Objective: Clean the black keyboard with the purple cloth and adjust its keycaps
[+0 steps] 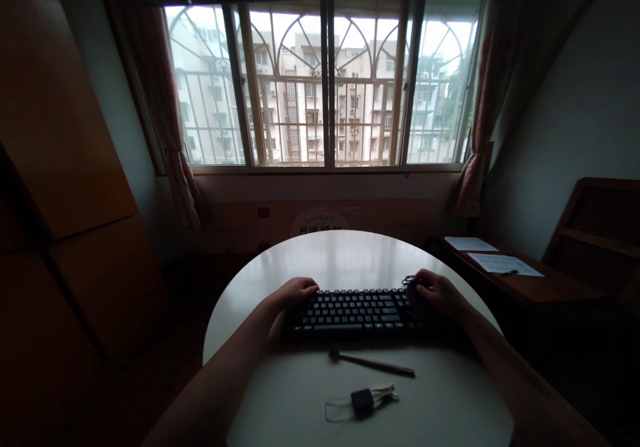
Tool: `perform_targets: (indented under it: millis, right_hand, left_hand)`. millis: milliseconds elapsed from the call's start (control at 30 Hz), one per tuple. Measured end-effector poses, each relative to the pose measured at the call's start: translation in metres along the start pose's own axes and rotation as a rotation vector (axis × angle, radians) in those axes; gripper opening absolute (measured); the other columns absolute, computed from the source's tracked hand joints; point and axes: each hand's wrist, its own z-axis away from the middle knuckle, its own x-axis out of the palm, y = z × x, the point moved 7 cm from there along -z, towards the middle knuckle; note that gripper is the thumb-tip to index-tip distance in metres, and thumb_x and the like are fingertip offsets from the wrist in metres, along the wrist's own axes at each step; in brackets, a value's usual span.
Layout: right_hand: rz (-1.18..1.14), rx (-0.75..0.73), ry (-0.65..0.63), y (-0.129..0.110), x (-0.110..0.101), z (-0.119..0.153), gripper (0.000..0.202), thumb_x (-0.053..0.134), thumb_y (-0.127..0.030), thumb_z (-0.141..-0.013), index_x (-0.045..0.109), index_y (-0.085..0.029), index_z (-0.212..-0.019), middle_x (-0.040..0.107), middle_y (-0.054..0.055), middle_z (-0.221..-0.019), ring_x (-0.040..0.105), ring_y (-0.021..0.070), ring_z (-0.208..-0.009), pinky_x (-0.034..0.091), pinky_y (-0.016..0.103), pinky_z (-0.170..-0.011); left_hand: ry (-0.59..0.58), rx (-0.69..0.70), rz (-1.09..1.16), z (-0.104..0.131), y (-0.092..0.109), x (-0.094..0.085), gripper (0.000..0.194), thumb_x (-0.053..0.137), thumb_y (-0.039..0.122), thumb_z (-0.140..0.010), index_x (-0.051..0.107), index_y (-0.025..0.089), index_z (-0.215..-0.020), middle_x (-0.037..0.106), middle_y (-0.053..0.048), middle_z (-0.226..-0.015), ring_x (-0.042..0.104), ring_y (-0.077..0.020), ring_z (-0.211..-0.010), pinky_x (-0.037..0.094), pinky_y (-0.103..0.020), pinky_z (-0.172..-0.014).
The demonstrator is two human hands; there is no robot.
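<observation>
A black keyboard (350, 310) lies across the white round table, its keys facing up. My left hand (299, 290) is closed on the far left corner of the keyboard, thumb side toward the keys. Over the right end, my right hand (440, 292) is closed with its fingers bent on the dark edge; shadow hides part of the keys there. A looped black cable (409, 279) sits just beyond those fingers. Nearer to me is a thin brush (373, 363) with a dark head. Below it lies a wire keycap puller (363, 400) with a black block handle and a pale clip-like end.
The white round table (280, 260) stands before a barred window (327, 100). To the right, papers (505, 264) and a pen (510, 273) lie on a brown wooden surface (560, 290). A wooden cabinet (100, 280) rises on the left.
</observation>
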Motion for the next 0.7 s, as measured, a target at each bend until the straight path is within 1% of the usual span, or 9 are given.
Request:
perform_targets:
  millis: [300, 700]
  right_hand:
    - [0.016, -0.008, -0.007, -0.0009, 0.0004, 0.0001, 0.017, 0.054, -0.030, -0.079, 0.062, -0.022, -0.092, 0.071, 0.002, -0.085, 0.066, 0.0219, -0.080, 0.049, 0.032, -0.076]
    - [0.008, -0.010, -0.022, -0.0016, 0.0022, 0.0003, 0.015, 0.054, -0.029, -0.080, 0.062, -0.022, -0.090, 0.070, 0.002, -0.084, 0.065, 0.0214, -0.080, 0.049, 0.033, -0.076]
  left_hand:
    - [-0.003, -0.004, -0.005, -0.0017, -0.0021, 0.0006, 0.038, 0.048, 0.044, -0.084, 0.070, 0.018, -0.100, 0.071, -0.006, -0.100, 0.064, -0.0228, -0.093, 0.046, -0.029, -0.079]
    - [-0.003, -0.009, 0.001, 0.0015, 0.0021, -0.0009, 0.040, 0.048, 0.046, -0.083, 0.070, 0.017, -0.100, 0.071, -0.006, -0.100, 0.064, -0.0232, -0.093, 0.047, -0.029, -0.078]
